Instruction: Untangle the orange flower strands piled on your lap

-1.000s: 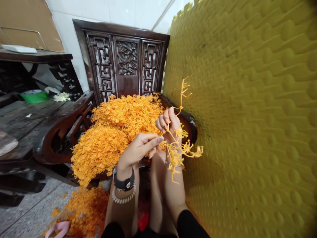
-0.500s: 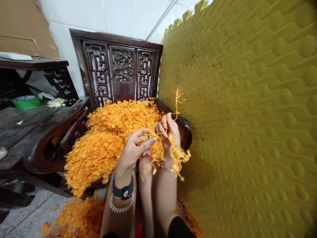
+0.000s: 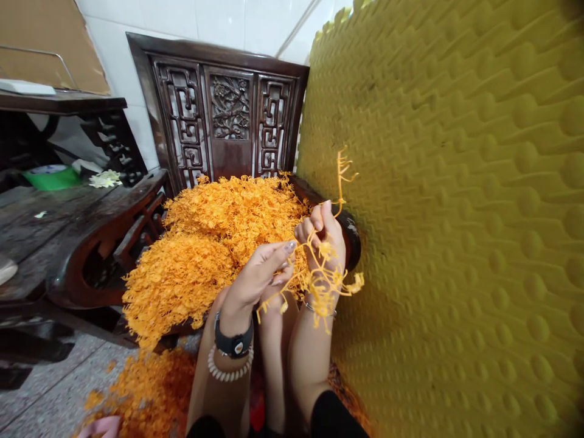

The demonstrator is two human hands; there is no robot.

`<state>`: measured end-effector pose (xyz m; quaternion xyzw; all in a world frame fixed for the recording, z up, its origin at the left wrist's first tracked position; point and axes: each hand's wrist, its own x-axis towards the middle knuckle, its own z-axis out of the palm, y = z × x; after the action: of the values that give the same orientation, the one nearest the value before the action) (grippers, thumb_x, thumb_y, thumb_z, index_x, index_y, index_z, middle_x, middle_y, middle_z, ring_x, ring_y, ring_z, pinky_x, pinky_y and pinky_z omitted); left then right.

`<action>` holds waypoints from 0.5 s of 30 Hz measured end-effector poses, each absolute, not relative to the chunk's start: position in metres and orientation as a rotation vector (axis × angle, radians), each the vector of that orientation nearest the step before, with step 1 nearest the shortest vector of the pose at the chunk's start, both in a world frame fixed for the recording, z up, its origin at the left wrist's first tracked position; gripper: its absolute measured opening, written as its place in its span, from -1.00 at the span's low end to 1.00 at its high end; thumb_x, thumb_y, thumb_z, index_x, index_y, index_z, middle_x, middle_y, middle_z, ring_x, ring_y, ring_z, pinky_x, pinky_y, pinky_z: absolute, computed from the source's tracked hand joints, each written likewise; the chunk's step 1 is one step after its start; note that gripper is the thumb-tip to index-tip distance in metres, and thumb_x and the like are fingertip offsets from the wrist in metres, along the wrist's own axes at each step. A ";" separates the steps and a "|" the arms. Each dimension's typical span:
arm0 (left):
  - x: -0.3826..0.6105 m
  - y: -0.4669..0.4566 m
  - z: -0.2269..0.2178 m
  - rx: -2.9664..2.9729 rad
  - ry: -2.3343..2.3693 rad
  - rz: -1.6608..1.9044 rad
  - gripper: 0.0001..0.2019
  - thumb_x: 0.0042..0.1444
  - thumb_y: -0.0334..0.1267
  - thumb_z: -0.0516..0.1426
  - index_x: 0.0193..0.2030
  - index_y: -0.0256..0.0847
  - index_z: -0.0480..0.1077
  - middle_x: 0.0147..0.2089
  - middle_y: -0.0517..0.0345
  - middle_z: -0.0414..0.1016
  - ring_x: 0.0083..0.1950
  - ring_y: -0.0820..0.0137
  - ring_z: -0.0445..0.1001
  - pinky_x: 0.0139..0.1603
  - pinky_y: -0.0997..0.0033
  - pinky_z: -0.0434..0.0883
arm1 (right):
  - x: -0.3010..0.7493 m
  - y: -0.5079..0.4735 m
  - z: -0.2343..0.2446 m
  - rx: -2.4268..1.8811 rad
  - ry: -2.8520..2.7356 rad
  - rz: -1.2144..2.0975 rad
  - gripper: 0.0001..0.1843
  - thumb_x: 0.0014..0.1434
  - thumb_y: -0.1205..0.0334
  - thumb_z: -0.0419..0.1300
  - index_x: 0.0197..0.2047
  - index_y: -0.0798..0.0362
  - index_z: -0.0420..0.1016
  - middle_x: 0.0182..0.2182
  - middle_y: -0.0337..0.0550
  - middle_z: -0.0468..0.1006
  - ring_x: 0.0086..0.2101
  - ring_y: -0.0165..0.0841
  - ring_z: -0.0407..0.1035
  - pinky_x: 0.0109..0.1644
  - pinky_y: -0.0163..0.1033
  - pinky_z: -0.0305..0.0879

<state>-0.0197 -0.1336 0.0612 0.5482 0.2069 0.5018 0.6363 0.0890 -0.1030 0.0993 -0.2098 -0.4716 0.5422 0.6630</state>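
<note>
My left hand (image 3: 261, 272) pinches a thin part of an orange branching plastic stem (image 3: 322, 295) between thumb and fingertips. Its curly sprigs dangle in front of my right wrist. Just to the right, my right hand (image 3: 325, 236) is closed, thumb up, around orange stem pieces, and one thin spiky sprig (image 3: 340, 173) sticks up above its thumb. Whether both hands hold one joined stem, I cannot tell. Behind and left of my hands, a large heap of the same orange stems (image 3: 201, 261) covers the seat of a carved dark wooden chair (image 3: 230, 158).
A yellow foam mat (image 3: 447, 213) stands upright close on the right. More orange pieces (image 3: 150, 389) lie on the floor at lower left, near something pink (image 3: 100, 427). A dark wooden table (image 3: 27, 231) on the left carries a green tape roll (image 3: 52, 176) and pale flower pieces (image 3: 106, 178).
My left fingers have closed into a tighter pinch on the stem, with the thumb tip turned up. The dangling sprigs have spread out. The view has shifted slightly.
</note>
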 end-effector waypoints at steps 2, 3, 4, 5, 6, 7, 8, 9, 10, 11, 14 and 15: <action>-0.021 -0.134 0.061 1.249 0.514 1.196 -0.66 0.11 -0.06 0.04 -0.53 -0.24 0.12 -0.65 0.36 -0.02 -0.65 0.64 -0.05 -0.63 0.55 -0.07 | 0.090 -0.101 0.100 -0.446 -0.936 1.200 -0.53 0.18 -0.07 -0.05 -0.63 0.02 0.02 -0.84 -0.46 -0.04 -0.77 -0.56 -0.16 -0.65 -0.38 -0.07; -0.022 -0.135 0.061 1.259 0.528 1.212 -0.67 0.11 -0.07 0.05 -0.53 -0.24 0.12 -0.64 0.35 -0.02 -0.64 0.64 -0.05 -0.63 0.56 -0.07 | 0.091 -0.101 0.101 -0.427 -0.895 1.209 -0.53 0.19 -0.07 -0.06 -0.63 0.02 0.01 -0.84 -0.47 -0.04 -0.77 -0.55 -0.17 -0.65 -0.38 -0.06; -0.024 -0.136 0.062 1.276 0.535 1.224 -0.67 0.11 -0.07 0.04 -0.53 -0.24 0.12 -0.63 0.35 -0.03 -0.64 0.64 -0.05 -0.64 0.56 -0.07 | 0.093 -0.101 0.101 -0.406 -0.874 1.240 -0.53 0.20 -0.05 -0.07 -0.63 0.03 0.00 -0.84 -0.47 -0.06 -0.77 -0.55 -0.19 -0.64 -0.39 -0.05; -0.026 -0.137 0.062 1.301 0.545 1.231 -0.68 0.12 -0.08 0.04 -0.53 -0.24 0.13 -0.63 0.36 -0.04 -0.64 0.64 -0.06 -0.64 0.56 -0.08 | 0.094 -0.102 0.101 -0.387 -0.866 1.288 -0.53 0.21 -0.03 -0.08 -0.64 0.03 0.00 -0.84 -0.47 -0.08 -0.77 -0.55 -0.21 -0.65 -0.40 -0.05; -0.028 -0.139 0.063 1.330 0.560 1.239 -0.68 0.14 -0.09 0.02 -0.53 -0.24 0.12 -0.63 0.36 -0.05 -0.65 0.65 -0.06 -0.64 0.56 -0.08 | 0.096 -0.103 0.101 -0.373 -0.865 1.346 -0.53 0.23 0.00 -0.10 -0.64 0.04 -0.01 -0.84 -0.47 -0.10 -0.76 -0.55 -0.23 -0.65 -0.41 -0.06; -0.030 -0.141 0.063 1.358 0.580 1.251 -0.67 0.15 -0.10 0.01 -0.54 -0.24 0.12 -0.63 0.36 -0.06 -0.65 0.65 -0.06 -0.64 0.56 -0.08 | 0.096 -0.104 0.102 -0.367 -0.865 1.404 -0.53 0.25 0.03 -0.13 -0.64 0.04 -0.01 -0.84 -0.46 -0.12 -0.76 -0.55 -0.25 -0.65 -0.42 -0.06; -0.031 -0.144 0.064 1.383 0.604 1.272 -0.67 0.16 -0.11 0.01 -0.55 -0.24 0.10 -0.63 0.35 -0.06 -0.64 0.64 -0.05 -0.64 0.56 -0.07 | 0.096 -0.107 0.103 -0.363 -0.863 1.450 -0.53 0.26 0.06 -0.15 -0.64 0.04 -0.02 -0.84 -0.46 -0.13 -0.75 -0.54 -0.27 -0.65 -0.42 -0.07; -0.032 -0.148 0.066 1.399 0.638 1.302 -0.66 0.16 -0.12 0.00 -0.56 -0.24 0.09 -0.63 0.35 -0.05 -0.64 0.64 -0.04 -0.64 0.56 -0.05 | 0.094 -0.110 0.105 -0.359 -0.861 1.482 -0.54 0.27 0.08 -0.17 -0.64 0.04 -0.03 -0.83 -0.46 -0.15 -0.75 -0.53 -0.28 -0.64 -0.43 -0.06; -0.032 -0.152 0.067 1.410 0.683 1.336 -0.65 0.17 -0.12 0.00 -0.57 -0.24 0.08 -0.63 0.34 -0.04 -0.63 0.63 -0.04 -0.63 0.56 -0.04 | 0.093 -0.113 0.106 -0.355 -0.859 1.502 -0.54 0.28 0.09 -0.18 -0.64 0.04 -0.03 -0.83 -0.46 -0.16 -0.75 -0.53 -0.28 -0.64 -0.43 -0.06; -0.032 -0.158 0.069 1.423 0.732 1.362 -0.64 0.17 -0.13 0.00 -0.58 -0.24 0.07 -0.63 0.33 -0.03 -0.62 0.63 -0.03 -0.62 0.55 -0.02 | 0.093 -0.116 0.108 -0.353 -0.860 1.513 -0.54 0.27 0.09 -0.17 -0.64 0.03 -0.04 -0.82 -0.46 -0.17 -0.74 -0.52 -0.28 -0.64 -0.43 -0.04; -0.039 -0.180 0.074 1.436 0.856 1.412 -0.64 0.15 -0.13 0.02 -0.60 -0.23 0.08 -0.63 0.30 0.00 -0.61 0.60 -0.01 -0.64 0.54 -0.01 | 0.104 -0.124 0.110 -0.376 -0.847 1.475 -0.56 0.26 0.10 -0.13 -0.63 0.02 -0.06 -0.81 -0.46 -0.18 -0.73 -0.52 -0.30 -0.64 -0.41 -0.03; -0.046 -0.189 0.075 1.426 0.876 1.428 -0.64 0.15 -0.11 0.00 -0.59 -0.22 0.10 -0.64 0.29 0.01 -0.61 0.59 -0.01 -0.65 0.53 -0.01 | 0.113 -0.126 0.109 -0.382 -0.829 1.422 -0.56 0.26 0.12 -0.11 -0.63 0.02 -0.05 -0.80 -0.46 -0.18 -0.73 -0.52 -0.31 -0.64 -0.41 -0.04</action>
<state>-0.0458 -0.1892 0.0749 0.5777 0.3550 0.5784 0.4535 0.1128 -0.1260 0.1091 -0.1693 -0.3669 0.6292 0.6639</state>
